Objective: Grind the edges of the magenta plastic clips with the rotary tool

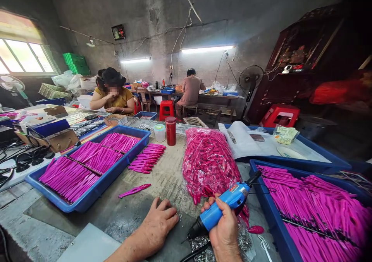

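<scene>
My right hand (225, 231) is wrapped round a blue electric screwdriver (223, 206), its black nose and thin bit tilted down to the left. My left hand (158, 221) rests palm down on the worktable (116, 223), fingers apart and slightly bent, beside scattered tiny metal pieces (180, 196). Whether its fingertips touch any of them I cannot tell. Ahead of it lies a single slim magenta plastic piece (134, 190), and beyond that a row of similar magenta pieces (147, 157). A clear bag of glossy magenta parts (210, 161) stands behind the screwdriver. Small metal parts lie beneath the tool.
Blue trays with magenta pieces flank me, one left (84, 208) and one right (266, 211). A red-lidded jar (171, 131) and a plastic tub (159, 133) stand at the back. A co-worker (116, 95) sits across the table; another person (191, 88) sits by the wall.
</scene>
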A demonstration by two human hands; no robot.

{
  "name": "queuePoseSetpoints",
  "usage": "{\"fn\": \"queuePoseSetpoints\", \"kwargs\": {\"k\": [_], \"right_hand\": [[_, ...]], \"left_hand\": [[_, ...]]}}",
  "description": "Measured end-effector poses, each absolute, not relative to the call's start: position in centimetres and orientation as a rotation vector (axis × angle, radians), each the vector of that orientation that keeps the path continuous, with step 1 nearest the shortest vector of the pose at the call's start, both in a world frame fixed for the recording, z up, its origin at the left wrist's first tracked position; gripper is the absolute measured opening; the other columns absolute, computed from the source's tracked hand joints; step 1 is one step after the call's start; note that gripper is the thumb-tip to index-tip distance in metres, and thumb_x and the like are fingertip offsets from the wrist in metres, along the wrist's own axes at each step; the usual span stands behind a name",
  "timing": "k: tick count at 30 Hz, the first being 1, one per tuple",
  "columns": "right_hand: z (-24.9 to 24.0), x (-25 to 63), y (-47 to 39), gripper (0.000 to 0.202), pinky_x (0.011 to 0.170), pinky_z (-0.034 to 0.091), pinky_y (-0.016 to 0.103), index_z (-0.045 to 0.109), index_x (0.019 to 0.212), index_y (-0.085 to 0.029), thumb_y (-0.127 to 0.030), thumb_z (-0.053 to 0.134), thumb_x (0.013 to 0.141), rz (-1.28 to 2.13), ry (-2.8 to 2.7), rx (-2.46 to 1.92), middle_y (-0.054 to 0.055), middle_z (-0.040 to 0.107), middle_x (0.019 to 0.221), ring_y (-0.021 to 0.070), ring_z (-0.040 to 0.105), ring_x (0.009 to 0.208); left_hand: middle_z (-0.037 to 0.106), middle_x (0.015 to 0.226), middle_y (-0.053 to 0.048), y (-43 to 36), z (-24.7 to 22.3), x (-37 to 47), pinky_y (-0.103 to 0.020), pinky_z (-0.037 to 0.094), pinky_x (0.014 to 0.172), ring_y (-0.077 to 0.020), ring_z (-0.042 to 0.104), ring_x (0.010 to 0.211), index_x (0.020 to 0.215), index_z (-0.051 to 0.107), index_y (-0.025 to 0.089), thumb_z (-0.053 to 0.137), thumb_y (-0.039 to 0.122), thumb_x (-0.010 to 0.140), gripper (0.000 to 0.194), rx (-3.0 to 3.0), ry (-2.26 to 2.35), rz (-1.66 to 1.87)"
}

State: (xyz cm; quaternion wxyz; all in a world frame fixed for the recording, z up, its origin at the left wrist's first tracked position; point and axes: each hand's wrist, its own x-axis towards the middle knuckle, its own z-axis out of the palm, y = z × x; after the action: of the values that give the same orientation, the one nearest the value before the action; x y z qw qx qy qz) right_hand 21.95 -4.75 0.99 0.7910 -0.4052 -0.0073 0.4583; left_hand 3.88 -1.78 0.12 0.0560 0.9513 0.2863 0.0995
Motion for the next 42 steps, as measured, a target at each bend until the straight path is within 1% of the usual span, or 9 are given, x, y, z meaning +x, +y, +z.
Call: {"fn": "queuePoseSetpoints", "kwargs": {"k": [5, 10, 16, 21, 24, 28, 35, 39, 42], "right_hand": [[1.0, 22.0, -4.7, 0.044, 0.042, 0.039, 0.023, 0.047, 0.081, -0.02, -0.032, 0.07, 0.046, 0.991, 0.002, -0.862, -0.007, 0.052, 0.053, 0.0117, 0.049, 0.045], [1.3, 21.9, -4.6, 0.043, 0.04, 0.035, 0.022, 0.046, 0.079, -0.02, -0.03, 0.07, 0.045, 0.983, 0.012, -0.862, -0.007, 0.052, 0.053, 0.0121, 0.05, 0.044], [1.4, 21.9, -4.7, 0.041, 0.041, 0.037, 0.023, 0.047, 0.078, -0.02, -0.03, 0.069, 0.045, 0.984, 0.017, -0.861, -0.007, 0.052, 0.053, 0.0122, 0.049, 0.043], [1.5, 21.9, -4.7, 0.043, 0.041, 0.039, 0.024, 0.046, 0.078, -0.02, -0.03, 0.07, 0.043, 0.991, 0.032, -0.851, -0.007, 0.052, 0.052, 0.0124, 0.049, 0.043], [1.5, 21.9, -4.7, 0.044, 0.04, 0.036, 0.022, 0.046, 0.078, -0.02, -0.03, 0.071, 0.043, 0.995, 0.048, -0.843, -0.007, 0.052, 0.051, 0.0121, 0.049, 0.043], [1.6, 21.9, -4.6, 0.045, 0.04, 0.035, 0.021, 0.046, 0.078, -0.02, -0.029, 0.071, 0.041, 1.006, 0.061, -0.851, -0.007, 0.052, 0.05, 0.012, 0.049, 0.043], [1.4, 21.9, -4.7, 0.045, 0.04, 0.037, 0.022, 0.047, 0.079, -0.02, -0.029, 0.07, 0.042, 1.003, 0.044, -0.858, -0.007, 0.052, 0.052, 0.012, 0.05, 0.044], [1.4, 22.0, -4.7, 0.044, 0.042, 0.04, 0.023, 0.047, 0.079, -0.02, -0.029, 0.07, 0.042, 1.001, 0.045, -0.856, -0.007, 0.052, 0.051, 0.0115, 0.049, 0.044], [1.4, 22.0, -4.6, 0.044, 0.041, 0.038, 0.022, 0.047, 0.079, -0.02, -0.029, 0.07, 0.042, 0.995, 0.044, -0.866, -0.007, 0.052, 0.051, 0.0115, 0.049, 0.044]], "left_hand": [[0.065, 0.084, 0.0, -1.8, -0.4, 2.8, -0.042, 0.024, 0.091, -0.0186, 0.05, 0.09, 0.084, 0.058, 0.023, 0.044, 0.013, 0.085, 0.017, 2.915, 0.839, 0.401], [0.064, 0.091, -0.001, -1.5, -0.5, 2.8, -0.036, 0.03, 0.082, -0.0171, 0.05, 0.087, 0.097, 0.058, 0.024, 0.046, 0.017, 0.086, 0.018, 2.918, 0.91, 0.486], [0.06, 0.106, -0.002, -1.9, -0.5, 4.2, -0.04, 0.027, 0.087, -0.0209, 0.046, 0.098, 0.106, 0.055, 0.029, 0.05, 0.02, 0.084, 0.023, 3.011, 0.959, 0.387], [0.058, 0.108, 0.0, -2.0, -0.5, 3.7, -0.042, 0.027, 0.09, -0.0216, 0.045, 0.101, 0.099, 0.059, 0.031, 0.055, 0.021, 0.081, 0.021, 3.013, 0.89, 0.341], [0.06, 0.103, 0.0, -1.7, -0.5, 2.9, -0.04, 0.031, 0.086, -0.0201, 0.047, 0.098, 0.091, 0.062, 0.029, 0.052, 0.017, 0.082, 0.019, 2.938, 1.014, 0.401], [0.061, 0.1, -0.003, -1.4, -0.6, 2.4, -0.039, 0.035, 0.083, -0.0198, 0.047, 0.095, 0.093, 0.063, 0.027, 0.046, 0.011, 0.083, 0.025, 2.886, 1.187, 0.443], [0.061, 0.103, -0.001, -1.9, -1.4, 2.2, -0.043, 0.03, 0.089, -0.0213, 0.046, 0.098, 0.096, 0.062, 0.032, 0.051, 0.019, 0.083, 0.021, 3.009, 1.046, 0.472], [0.062, 0.101, -0.001, -1.9, -2.1, 1.3, -0.042, 0.029, 0.088, -0.0206, 0.047, 0.097, 0.091, 0.063, 0.03, 0.051, 0.016, 0.083, 0.02, 2.987, 1.09, 0.514], [0.062, 0.1, -0.002, -2.1, -2.7, 0.7, -0.042, 0.03, 0.087, -0.0208, 0.047, 0.096, 0.087, 0.063, 0.028, 0.048, 0.013, 0.081, 0.022, 2.958, 1.153, 0.566]]}}
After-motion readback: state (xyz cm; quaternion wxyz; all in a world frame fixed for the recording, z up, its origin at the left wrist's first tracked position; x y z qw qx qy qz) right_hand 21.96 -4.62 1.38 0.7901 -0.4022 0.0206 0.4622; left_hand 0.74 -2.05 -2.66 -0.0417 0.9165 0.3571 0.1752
